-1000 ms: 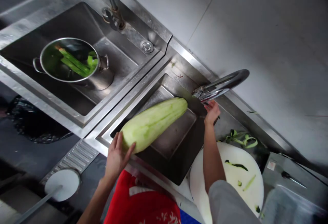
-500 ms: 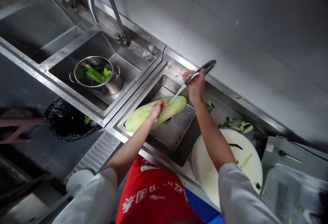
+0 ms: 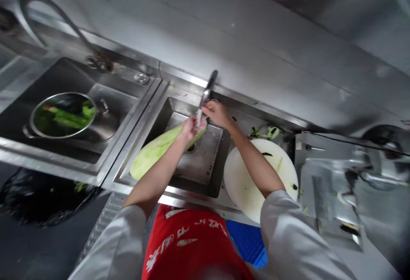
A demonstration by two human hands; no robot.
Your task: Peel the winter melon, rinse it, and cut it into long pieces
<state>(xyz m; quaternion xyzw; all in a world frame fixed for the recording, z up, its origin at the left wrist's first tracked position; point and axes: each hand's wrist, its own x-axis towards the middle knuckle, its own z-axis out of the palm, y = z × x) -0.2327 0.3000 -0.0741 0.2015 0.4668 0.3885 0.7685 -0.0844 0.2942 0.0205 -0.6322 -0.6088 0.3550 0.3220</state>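
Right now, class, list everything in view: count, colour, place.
sinks: two clearest, grey, left and centre
gourd: one, pale green, centre sink
pot: one, silver, left sink
vegetables: several, green, in pot
faucets: two clearest, silver, behind sinks
board: one, white, right of centre sink
peelings: several, green, behind board
bag: one, black, lower left
blue object: one, blue, below board
equipment: count unclear, grey, far right
apron: one, red, bottom centre
sleeves: two, pale, lower corners
left hand: one, bare, under centre faucet
right hand: one, bare, beside centre faucet

Dull metal sink, glossy metal faucet, smooth gourd, plastic-looking board, cloth apron
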